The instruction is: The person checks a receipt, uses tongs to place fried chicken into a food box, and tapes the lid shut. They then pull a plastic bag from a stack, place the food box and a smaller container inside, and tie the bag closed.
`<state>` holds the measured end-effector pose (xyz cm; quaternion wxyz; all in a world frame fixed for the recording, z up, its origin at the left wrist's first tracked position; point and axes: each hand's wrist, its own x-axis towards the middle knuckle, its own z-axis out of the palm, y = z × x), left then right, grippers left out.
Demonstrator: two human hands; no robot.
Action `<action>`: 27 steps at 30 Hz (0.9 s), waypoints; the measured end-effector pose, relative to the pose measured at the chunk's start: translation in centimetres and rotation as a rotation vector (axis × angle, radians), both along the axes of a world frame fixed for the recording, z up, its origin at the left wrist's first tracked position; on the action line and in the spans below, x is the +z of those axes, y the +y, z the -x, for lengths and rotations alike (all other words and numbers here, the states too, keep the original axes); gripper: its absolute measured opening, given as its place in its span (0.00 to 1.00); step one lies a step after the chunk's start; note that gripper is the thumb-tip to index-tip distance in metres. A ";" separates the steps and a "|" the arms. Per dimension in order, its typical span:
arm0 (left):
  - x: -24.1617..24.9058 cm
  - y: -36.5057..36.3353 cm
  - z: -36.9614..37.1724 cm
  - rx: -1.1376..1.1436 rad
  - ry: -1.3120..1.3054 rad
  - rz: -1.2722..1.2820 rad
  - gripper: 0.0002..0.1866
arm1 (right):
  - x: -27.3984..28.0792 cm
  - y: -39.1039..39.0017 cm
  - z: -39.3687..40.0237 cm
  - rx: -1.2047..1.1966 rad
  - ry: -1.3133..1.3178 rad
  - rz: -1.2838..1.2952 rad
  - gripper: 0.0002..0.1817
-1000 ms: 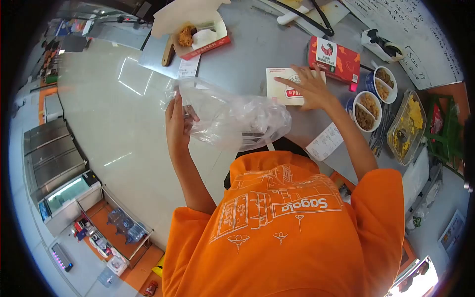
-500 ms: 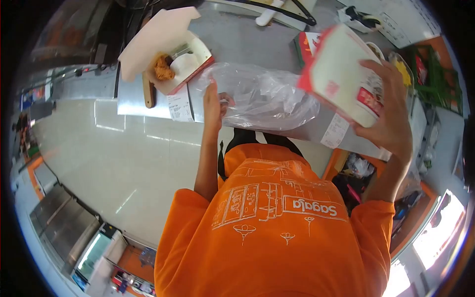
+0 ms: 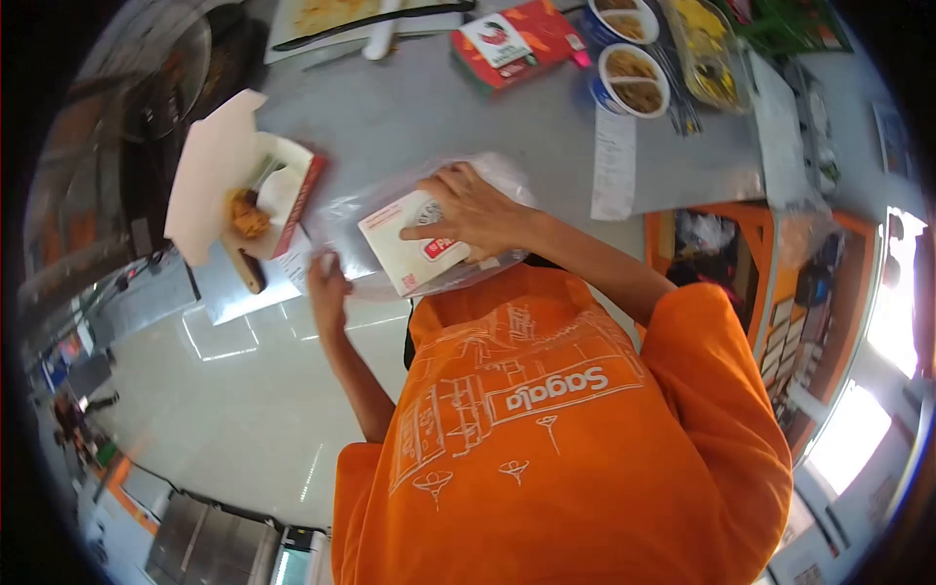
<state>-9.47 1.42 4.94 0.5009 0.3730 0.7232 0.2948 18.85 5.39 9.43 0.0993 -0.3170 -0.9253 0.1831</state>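
White box [image 3: 395, 251], mid-frame, is clamped in the fingers of the right hand [image 3: 476, 210] at a clear bag [image 3: 341, 226]. Bagging seemingly calls for holding it wide; the blurred left hand's [image 3: 329, 290] grip is unclear.

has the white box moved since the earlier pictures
Yes, the white box, in the right hand, has moved away from the red box, leftward and toward the orange shirt.
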 end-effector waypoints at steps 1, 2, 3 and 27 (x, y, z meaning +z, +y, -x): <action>1.7 0.6 -0.4 -0.050 0.267 -0.071 0.26 | 0.1 -0.4 0.0 -0.059 -0.040 -0.017 0.42; 2.6 0.8 -0.6 -0.284 0.744 -0.393 0.27 | 0.0 -0.6 -0.1 -0.112 -0.080 -0.039 0.42; 4.0 0.9 -1.2 -0.518 1.212 -0.732 0.28 | 0.0 -0.7 -0.2 -0.164 -0.118 -0.059 0.42; 13.7 -2.0 -10.7 -0.034 0.593 -0.364 0.24 | 7.4 20.2 -17.3 0.008 -0.169 0.042 0.33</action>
